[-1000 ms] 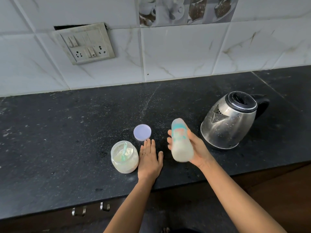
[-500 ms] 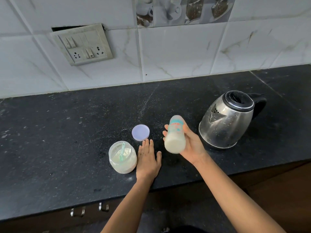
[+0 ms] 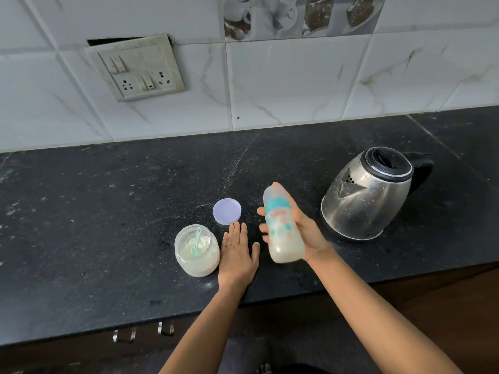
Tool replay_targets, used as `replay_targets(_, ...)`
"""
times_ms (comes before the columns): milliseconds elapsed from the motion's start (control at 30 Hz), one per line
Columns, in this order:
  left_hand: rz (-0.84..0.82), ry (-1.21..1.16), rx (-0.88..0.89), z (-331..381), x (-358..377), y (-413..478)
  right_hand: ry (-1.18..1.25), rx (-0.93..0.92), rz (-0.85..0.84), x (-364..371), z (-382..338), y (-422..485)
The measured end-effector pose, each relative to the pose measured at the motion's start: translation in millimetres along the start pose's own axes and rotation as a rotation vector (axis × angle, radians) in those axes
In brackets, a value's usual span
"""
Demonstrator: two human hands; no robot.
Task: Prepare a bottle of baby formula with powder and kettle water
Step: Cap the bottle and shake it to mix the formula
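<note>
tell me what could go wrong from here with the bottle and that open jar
1. The right hand grips the bottle tilted above the counter; whether its top is tight cannot be told, so the milky mix might leak.
2. The powder jar stands open, its lid lying apart, with the left hand flat beside it; a nudge could spill powder.

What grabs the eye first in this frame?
The baby bottle of milky liquid, gripped tilted in the right hand at centre. Right of it stands a steel electric kettle; to its left the left hand lies flat on the black countertop beside an open powder jar holding a green scoop, its lid lying behind.
</note>
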State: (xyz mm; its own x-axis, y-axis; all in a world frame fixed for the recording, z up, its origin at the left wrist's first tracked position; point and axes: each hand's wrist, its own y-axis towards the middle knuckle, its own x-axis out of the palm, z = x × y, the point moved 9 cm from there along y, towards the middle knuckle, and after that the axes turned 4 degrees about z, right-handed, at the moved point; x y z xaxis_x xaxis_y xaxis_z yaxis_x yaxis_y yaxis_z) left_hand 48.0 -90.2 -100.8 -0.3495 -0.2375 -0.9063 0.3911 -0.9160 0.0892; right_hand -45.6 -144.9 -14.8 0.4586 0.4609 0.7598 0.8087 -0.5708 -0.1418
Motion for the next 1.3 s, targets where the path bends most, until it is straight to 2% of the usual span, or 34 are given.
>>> replay_targets(67, 0.006, 0.01, 0.0, 0, 0, 0, 0.072, -0.036, 0.164, -19, 3, 4)
replay_targets(100, 0.0, 0.009, -0.002, 0, 0, 1, 0.103, -0.034, 0.17, -23, 4, 4)
replay_targets(200, -0.009, 0.002, 0.001, -1, 2, 0, 0.059, 0.063, -0.052, -9, 14, -6)
replay_targets(233, -0.006, -0.003, 0.003, -1, 1, 0, 0.055, 0.066, -0.071, -6, 15, -9)
replay_targets(267, -0.002, -0.009, 0.004, -1, 1, 0, 0.077, 0.066, -0.037, -8, 14, -6)
replay_targets(367, 0.019, -0.016, 0.001, 0, -1, 0, 0.231, -0.079, 0.289, -37, 9, 3)
replay_targets(433, 0.022, -0.024, -0.001, 0, -1, 0, 0.413, -0.116, 0.366, -44, 10, 4)
replay_targets(500, 0.022, -0.027, 0.0, -1, 0, -1, 0.5, -0.131, 0.366, -49, 9, -1)
replay_targets(700, 0.028, -0.02, 0.004, -1, 0, 0, 0.463, -0.193, 0.375, -43, -9, -5)
replay_targets(1133, 0.032, -0.017, 0.003, 0, -1, 0, 0.477, -0.164, 0.357, -31, -1, -7)
replay_targets(1300, 0.03, -0.015, 0.006, 1, -2, 1, 0.573, -0.008, 0.529, -37, -3, -5)
